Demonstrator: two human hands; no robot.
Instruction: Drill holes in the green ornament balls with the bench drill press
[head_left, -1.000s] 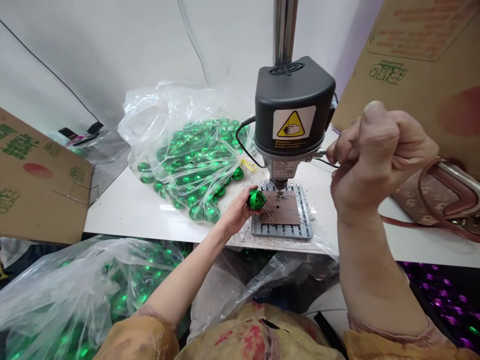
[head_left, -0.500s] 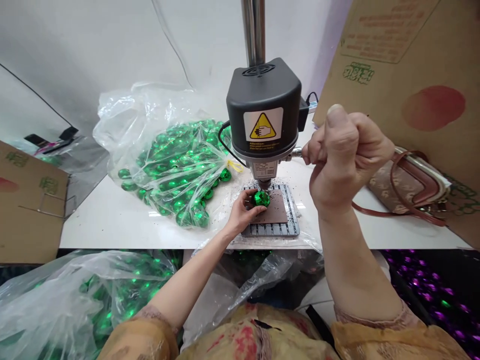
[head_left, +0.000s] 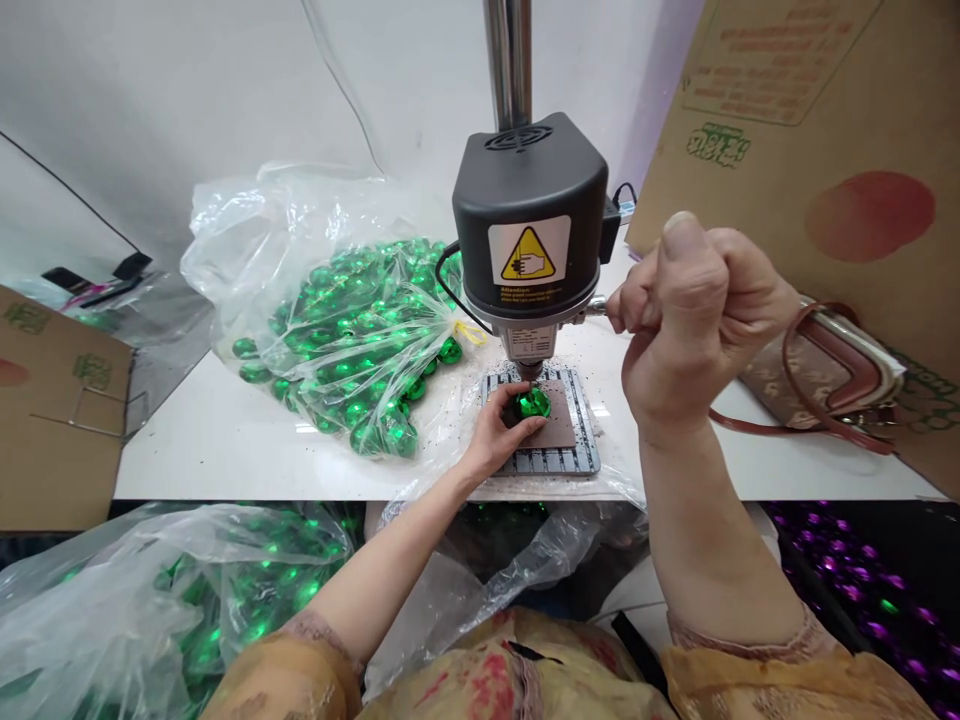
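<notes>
A shiny green faceted ball rests on a brown pad over the slotted metal base of a drill press. My left hand is closed round the ball's left side, thumb in front and fingers behind. Just above the ball is the chuck; whether the bit touches it cannot be made out. On the right of the machine, my right hand is closed on the metal lever, mostly hidden by the fingers. Dark shavings lie scattered on the base.
A clear plastic bag of green balls lies left of the machine. Another bag of them is below the table edge. Cardboard boxes stand at both sides. A brown handbag sits at right, above purple balls.
My left hand has shifted slightly right with the green ball, bringing it more under the chuck. My right hand has moved a little to the right, still on the lever.
</notes>
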